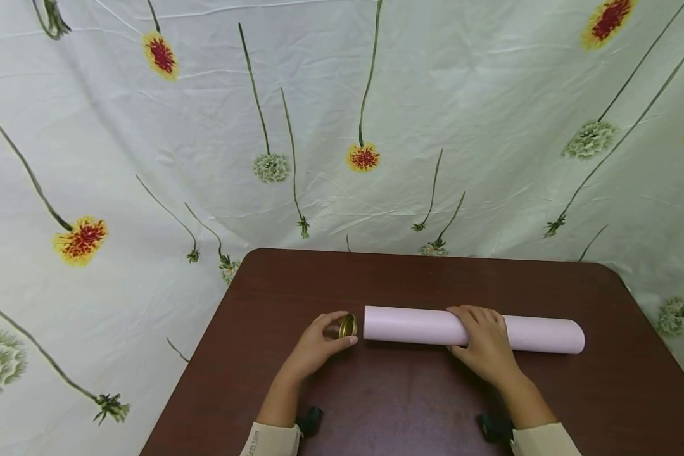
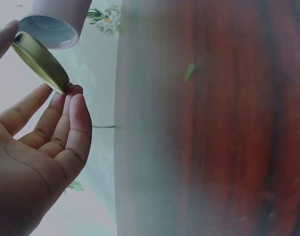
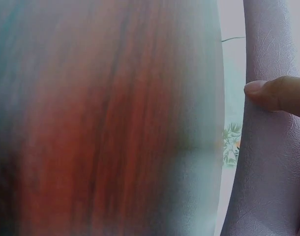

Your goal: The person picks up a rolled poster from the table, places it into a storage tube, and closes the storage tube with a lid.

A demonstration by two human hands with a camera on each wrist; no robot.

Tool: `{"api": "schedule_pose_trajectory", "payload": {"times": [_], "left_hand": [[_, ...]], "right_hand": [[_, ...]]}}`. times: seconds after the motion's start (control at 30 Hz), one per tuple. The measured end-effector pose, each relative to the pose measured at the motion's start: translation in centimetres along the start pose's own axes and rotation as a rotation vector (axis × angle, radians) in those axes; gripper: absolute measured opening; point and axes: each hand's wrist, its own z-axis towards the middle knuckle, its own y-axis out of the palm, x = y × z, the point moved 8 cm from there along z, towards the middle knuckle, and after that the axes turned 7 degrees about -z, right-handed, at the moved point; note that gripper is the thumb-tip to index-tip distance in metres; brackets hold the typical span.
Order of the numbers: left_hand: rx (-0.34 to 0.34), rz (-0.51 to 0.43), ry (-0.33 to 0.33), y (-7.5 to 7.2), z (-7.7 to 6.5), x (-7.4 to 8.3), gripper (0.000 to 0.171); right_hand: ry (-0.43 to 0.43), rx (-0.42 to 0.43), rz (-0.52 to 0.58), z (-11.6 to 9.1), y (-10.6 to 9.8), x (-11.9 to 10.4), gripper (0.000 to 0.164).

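Observation:
A long pale pink tube (image 1: 410,325) lies crosswise over the table, and my right hand (image 1: 484,342) grips it right of its middle. In the right wrist view the thumb (image 3: 273,93) presses along the tube's side. My left hand (image 1: 319,342) pinches a round gold metal lid (image 1: 348,325) between thumb and fingertips, just left of the tube's left end. The left wrist view shows the lid (image 2: 41,61) tilted on edge close to the tube's open, hollow end (image 2: 49,32). The tube's right end looks rounded off.
The dark brown wooden table (image 1: 410,405) has rounded far corners. Behind it hangs a white cloth (image 1: 490,95) printed with flowers and stems. A black strap piece (image 1: 310,420) sits by the left wrist, another (image 1: 493,427) by the right.

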Motion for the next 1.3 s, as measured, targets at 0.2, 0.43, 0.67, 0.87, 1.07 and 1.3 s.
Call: {"api": "schedule_pose_trajectory", "payload": {"times": [0.2,0.43,0.67,0.87,1.07,1.3], "left_hand": [[0.017,-0.053,0.025,0.3,0.0,0.3,0.063],[0.044,-0.125,0.023,0.4,0.0,0.5,0.060],[0.037,-0.131,0.023,0.5,0.0,0.6,0.062],[0.015,-0.164,0.027,0.8,0.1,0.4,0.062],[-0.021,-0.309,0.000,1.4,0.1,0.0,0.066],[-0.074,-0.546,0.006,2.6,0.2,0.0,0.058]], "right_hand": [[-0.001,-0.004,-0.002,0.0,-0.1,-0.3,0.077],[-0.014,0.002,0.001,-0.1,-0.2,-0.7,0.078],[-0.021,0.006,0.000,-0.1,-0.2,-1.1,0.078],[-0.012,0.002,0.001,-0.2,-0.1,-1.4,0.078],[-0.020,0.009,0.004,0.0,-0.1,-1.9,0.078],[-0.018,0.017,0.007,-0.1,0.2,-2.3,0.079]]}}
